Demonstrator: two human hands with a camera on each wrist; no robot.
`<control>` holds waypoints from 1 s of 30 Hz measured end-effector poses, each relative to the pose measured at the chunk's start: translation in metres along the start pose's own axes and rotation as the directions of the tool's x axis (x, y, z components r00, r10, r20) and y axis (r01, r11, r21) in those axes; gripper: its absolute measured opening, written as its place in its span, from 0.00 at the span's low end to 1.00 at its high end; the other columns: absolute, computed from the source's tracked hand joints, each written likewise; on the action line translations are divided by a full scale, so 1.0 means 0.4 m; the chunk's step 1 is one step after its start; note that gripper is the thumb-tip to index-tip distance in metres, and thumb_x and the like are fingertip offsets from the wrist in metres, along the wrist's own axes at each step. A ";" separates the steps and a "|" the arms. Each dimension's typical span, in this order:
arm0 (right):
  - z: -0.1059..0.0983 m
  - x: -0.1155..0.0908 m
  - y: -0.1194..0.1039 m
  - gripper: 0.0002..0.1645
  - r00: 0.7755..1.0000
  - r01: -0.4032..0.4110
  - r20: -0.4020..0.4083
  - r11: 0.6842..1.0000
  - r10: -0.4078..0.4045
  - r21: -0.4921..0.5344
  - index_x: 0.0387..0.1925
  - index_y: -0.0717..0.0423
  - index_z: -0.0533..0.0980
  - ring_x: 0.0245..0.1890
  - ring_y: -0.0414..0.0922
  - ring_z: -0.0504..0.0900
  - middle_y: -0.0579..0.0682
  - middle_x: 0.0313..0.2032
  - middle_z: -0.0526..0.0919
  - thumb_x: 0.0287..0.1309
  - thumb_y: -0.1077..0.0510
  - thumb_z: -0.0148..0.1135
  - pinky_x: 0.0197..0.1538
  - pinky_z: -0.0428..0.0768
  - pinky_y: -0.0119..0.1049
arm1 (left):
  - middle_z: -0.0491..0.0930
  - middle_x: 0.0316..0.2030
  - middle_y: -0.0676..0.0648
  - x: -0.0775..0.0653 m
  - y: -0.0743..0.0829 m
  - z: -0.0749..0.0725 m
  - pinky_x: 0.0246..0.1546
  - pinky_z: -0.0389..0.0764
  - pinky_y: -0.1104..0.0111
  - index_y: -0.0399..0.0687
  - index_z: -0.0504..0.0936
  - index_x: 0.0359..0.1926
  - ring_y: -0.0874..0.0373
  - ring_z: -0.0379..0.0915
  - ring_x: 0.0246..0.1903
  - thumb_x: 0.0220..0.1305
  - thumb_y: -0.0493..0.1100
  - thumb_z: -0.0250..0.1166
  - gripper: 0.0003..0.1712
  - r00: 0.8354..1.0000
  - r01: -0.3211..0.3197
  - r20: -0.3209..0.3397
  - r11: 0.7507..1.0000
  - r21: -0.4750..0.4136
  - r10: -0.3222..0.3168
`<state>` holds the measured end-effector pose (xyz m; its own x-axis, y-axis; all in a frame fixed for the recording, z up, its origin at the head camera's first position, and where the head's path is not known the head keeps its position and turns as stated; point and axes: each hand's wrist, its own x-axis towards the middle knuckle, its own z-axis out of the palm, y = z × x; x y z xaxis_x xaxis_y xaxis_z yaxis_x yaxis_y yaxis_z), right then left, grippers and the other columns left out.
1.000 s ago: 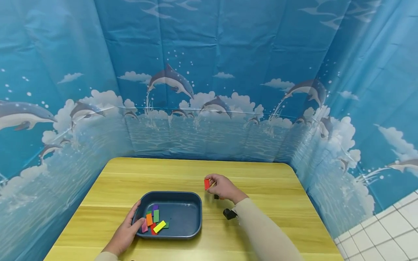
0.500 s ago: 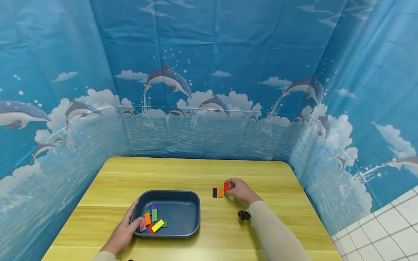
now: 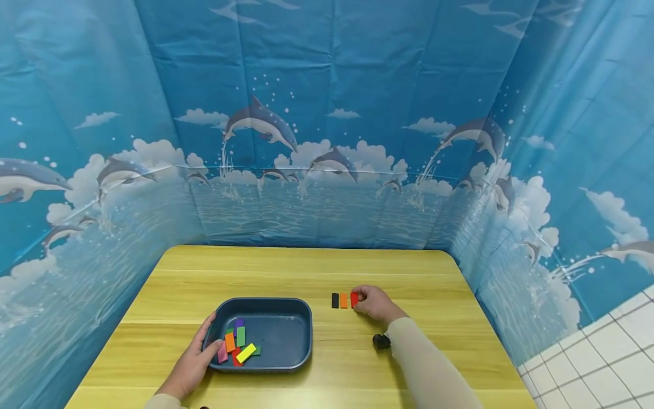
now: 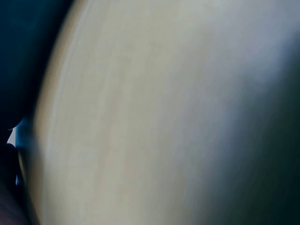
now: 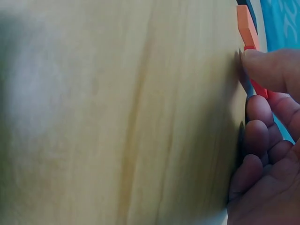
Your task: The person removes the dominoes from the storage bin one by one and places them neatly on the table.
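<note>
My left hand [image 3: 190,362] holds the left wall of a dark blue plastic bin [image 3: 286,343], thumb over the rim and fingers along the outside. Inside the bin, at its left end, lie several coloured domino-shaped blocks, among them a yellow block [image 3: 246,353], an orange one [image 3: 230,342] and a pink one [image 3: 222,352]. On the table my right hand [image 3: 377,304] pinches a red block [image 3: 354,300] between thumb and finger. To its left lie an orange block [image 3: 344,300] and a black block [image 3: 335,300] in a row. In the right wrist view the thumb partly covers the red block [image 5: 259,89].
The yellow wood-grain table [image 3: 245,267] has a back edge against a blue dolphin-print curtain [image 3: 327,216]. Its sides are curtained too. A black wrist camera [image 3: 381,341] is on the right wrist. The left wrist view is blurred, mostly table surface.
My right hand has carried the red block rightward past the black and orange blocks, then lowered it to the table beside the orange one. My left hand stays on the bin.
</note>
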<state>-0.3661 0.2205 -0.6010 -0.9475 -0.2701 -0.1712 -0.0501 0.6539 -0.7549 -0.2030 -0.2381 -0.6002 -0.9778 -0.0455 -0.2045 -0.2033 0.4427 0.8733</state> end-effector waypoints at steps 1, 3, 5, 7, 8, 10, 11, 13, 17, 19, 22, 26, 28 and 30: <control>0.001 0.000 0.001 0.26 1.000 0.000 0.000 1.000 0.000 -0.005 0.53 0.50 0.75 0.37 0.45 0.69 0.48 0.38 0.74 0.49 0.60 0.67 0.38 0.72 0.35 | 0.39 0.73 0.45 0.000 0.000 0.000 0.62 0.45 0.36 0.88 0.41 0.66 0.35 0.38 0.70 0.63 0.66 0.50 0.36 1.000 0.003 0.001 1.000 0.001 -0.003; 0.002 0.001 0.001 0.27 1.000 -0.003 -0.002 1.000 0.003 -0.021 0.53 0.49 0.75 0.38 0.45 0.69 0.48 0.38 0.74 0.49 0.60 0.68 0.40 0.72 0.35 | 0.38 0.73 0.45 0.000 0.000 0.000 0.62 0.46 0.36 0.88 0.41 0.66 0.35 0.38 0.70 0.62 0.66 0.50 0.37 1.000 0.008 0.004 1.000 0.001 -0.008; 0.004 0.002 0.002 0.27 1.000 -0.006 -0.005 0.999 0.006 -0.034 0.54 0.49 0.75 0.38 0.45 0.69 0.47 0.38 0.74 0.49 0.60 0.68 0.40 0.71 0.35 | 0.38 0.73 0.45 0.000 0.000 0.001 0.62 0.46 0.36 0.88 0.40 0.66 0.35 0.37 0.70 0.62 0.67 0.50 0.37 1.000 0.012 0.006 1.000 0.003 -0.012; 0.005 0.002 0.001 0.27 1.000 -0.010 -0.011 0.999 0.010 -0.045 0.54 0.48 0.75 0.39 0.45 0.69 0.47 0.38 0.74 0.48 0.59 0.68 0.42 0.72 0.35 | 0.38 0.73 0.45 0.000 0.000 0.001 0.62 0.46 0.36 0.88 0.40 0.67 0.35 0.37 0.70 0.62 0.67 0.50 0.37 1.000 0.011 0.007 1.000 0.004 -0.011; 0.005 0.001 0.000 0.27 1.000 -0.013 -0.012 0.999 0.013 -0.050 0.54 0.47 0.75 0.39 0.45 0.69 0.47 0.38 0.74 0.48 0.59 0.68 0.42 0.72 0.36 | 0.38 0.73 0.45 0.000 0.000 0.001 0.62 0.46 0.36 0.88 0.40 0.67 0.35 0.37 0.70 0.62 0.67 0.50 0.37 1.000 0.010 0.006 1.000 0.003 -0.010; 0.006 0.000 -0.001 0.27 1.000 -0.013 -0.014 0.999 0.013 -0.053 0.54 0.47 0.75 0.39 0.45 0.69 0.46 0.39 0.74 0.48 0.58 0.68 0.43 0.72 0.37 | 0.38 0.73 0.45 0.001 -0.001 0.001 0.62 0.45 0.36 0.88 0.41 0.67 0.35 0.37 0.70 0.62 0.66 0.50 0.37 1.000 0.005 0.004 1.000 0.002 -0.005; 0.006 0.000 -0.002 0.27 1.000 -0.014 -0.016 0.998 0.013 -0.054 0.53 0.47 0.75 0.39 0.45 0.69 0.46 0.39 0.75 0.48 0.58 0.69 0.44 0.72 0.37 | 0.38 0.73 0.45 0.001 -0.002 0.001 0.62 0.45 0.35 0.88 0.41 0.67 0.35 0.37 0.70 0.62 0.66 0.50 0.37 1.000 0.004 0.003 1.000 0.004 -0.004; 0.007 -0.001 -0.003 0.27 1.000 -0.010 -0.015 0.998 0.009 -0.058 0.53 0.47 0.75 0.40 0.45 0.69 0.46 0.39 0.75 0.48 0.57 0.69 0.44 0.72 0.37 | 0.38 0.73 0.45 0.002 -0.004 0.001 0.62 0.45 0.35 0.88 0.41 0.66 0.34 0.37 0.69 0.62 0.66 0.50 0.37 1.000 0.003 0.000 1.000 0.008 -0.003; 0.011 -0.001 -0.001 0.27 1.000 -0.005 -0.019 0.998 0.004 -0.066 0.53 0.47 0.76 0.40 0.45 0.69 0.46 0.40 0.75 0.47 0.57 0.69 0.45 0.72 0.37 | 0.39 0.73 0.45 0.004 -0.007 0.002 0.61 0.46 0.34 0.89 0.41 0.66 0.34 0.38 0.69 0.62 0.66 0.51 0.37 1.000 0.011 -0.005 1.000 0.016 -0.011; 0.012 -0.001 0.001 0.27 1.000 -0.006 -0.022 0.998 0.004 -0.069 0.52 0.46 0.76 0.40 0.45 0.69 0.46 0.40 0.75 0.47 0.57 0.70 0.45 0.73 0.36 | 0.39 0.73 0.45 0.004 -0.007 0.002 0.61 0.46 0.34 0.89 0.41 0.66 0.34 0.38 0.69 0.62 0.66 0.50 0.36 1.000 0.015 -0.005 1.000 0.019 -0.015; 0.013 -0.001 0.002 0.27 1.000 -0.008 -0.023 0.998 0.006 -0.066 0.52 0.46 0.76 0.40 0.45 0.69 0.46 0.40 0.75 0.46 0.57 0.70 0.45 0.73 0.36 | 0.39 0.73 0.46 0.003 -0.006 0.003 0.61 0.47 0.34 0.90 0.41 0.66 0.34 0.39 0.69 0.63 0.66 0.50 0.36 1.000 0.020 -0.009 1.000 0.022 -0.020; 0.012 -0.002 0.001 0.28 1.000 -0.004 -0.021 0.997 0.003 -0.076 0.53 0.47 0.76 0.41 0.44 0.69 0.46 0.40 0.75 0.46 0.57 0.70 0.45 0.73 0.37 | 0.39 0.73 0.45 0.000 -0.004 0.002 0.60 0.47 0.34 0.89 0.40 0.66 0.34 0.39 0.69 0.62 0.67 0.50 0.36 1.000 0.020 -0.008 0.999 0.027 -0.020; 0.012 -0.003 0.000 0.28 1.000 -0.004 -0.021 0.997 0.003 -0.083 0.53 0.46 0.76 0.41 0.44 0.70 0.45 0.41 0.75 0.46 0.57 0.71 0.47 0.73 0.37 | 0.39 0.73 0.44 -0.001 -0.002 0.002 0.60 0.48 0.34 0.89 0.40 0.66 0.33 0.39 0.69 0.62 0.67 0.50 0.37 1.000 0.017 -0.006 0.999 0.028 -0.017; 0.011 -0.005 -0.002 0.29 1.000 -0.006 -0.018 0.997 0.005 -0.080 0.54 0.47 0.75 0.42 0.44 0.70 0.46 0.42 0.75 0.46 0.57 0.71 0.48 0.73 0.38 | 0.39 0.73 0.44 -0.002 -0.001 0.002 0.60 0.48 0.34 0.88 0.40 0.66 0.33 0.39 0.69 0.62 0.67 0.50 0.37 1.000 0.014 -0.005 1.000 0.026 -0.013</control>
<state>-0.3629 0.2173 -0.6029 -0.9531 -0.2545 -0.1637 -0.0692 0.7098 -0.7010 -0.2022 -0.2376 -0.6007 -0.9752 -0.0560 -0.2140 -0.2152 0.4652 0.8586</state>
